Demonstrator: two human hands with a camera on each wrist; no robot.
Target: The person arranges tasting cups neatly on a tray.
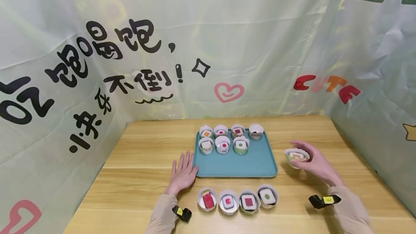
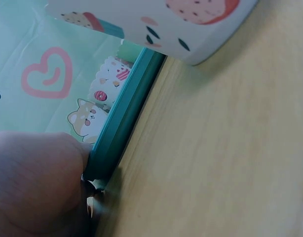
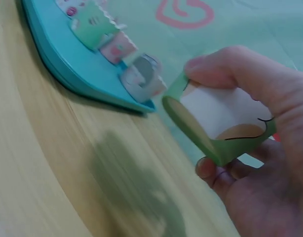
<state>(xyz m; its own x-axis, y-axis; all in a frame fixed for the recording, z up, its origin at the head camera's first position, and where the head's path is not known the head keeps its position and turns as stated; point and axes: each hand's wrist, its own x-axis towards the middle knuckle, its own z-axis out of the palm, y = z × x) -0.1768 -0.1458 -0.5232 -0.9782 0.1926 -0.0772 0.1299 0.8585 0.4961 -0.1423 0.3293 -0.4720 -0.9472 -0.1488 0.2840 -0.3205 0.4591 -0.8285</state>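
Observation:
My right hand [image 1: 314, 161] holds a green paper cupcake cup [image 1: 290, 156] off the table, to the right of the tray, fingers and thumb around its sides. A white piece with an orange-brown patch sits inside that cup. The right wrist view shows its white and brown printed side. My left hand [image 1: 183, 174] lies with fingers straight at the front left corner of the blue-green tray [image 1: 237, 167], the thumb by its edge. On the tray stand two rows of paper cups, among them a green one [image 1: 241, 149] and a white one [image 1: 256, 127] at the back right.
Several filled paper cups stand in a row in front of the tray, including one with a red piece [image 1: 207, 198] and one with a green-dotted white piece [image 1: 268, 196]. The wooden table [image 1: 146, 147] meets a printed cloth backdrop [image 1: 260, 46] behind and at the sides.

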